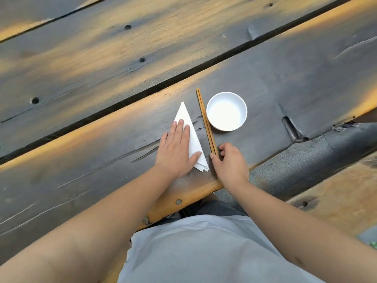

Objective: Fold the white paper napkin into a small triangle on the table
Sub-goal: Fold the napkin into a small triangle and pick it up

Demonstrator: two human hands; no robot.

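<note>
The white paper napkin (194, 139) lies on the dark wooden table (102, 156) as a narrow layered triangle, its tip pointing away from me. My left hand (176, 149) rests flat on its left half with fingers spread, pressing it down. My right hand (229, 163) sits just right of the napkin at the near ends of a pair of wooden chopsticks (205, 117). Its thumb and forefinger touch those ends on either side; whether it grips them I cannot tell.
A white bowl (226, 111) stands right of the chopsticks. The table's near edge (179, 198) runs just below my hands, with bolts in it. A gap between planks (142, 94) crosses beyond the napkin. A wooden bench (336, 197) lies at lower right.
</note>
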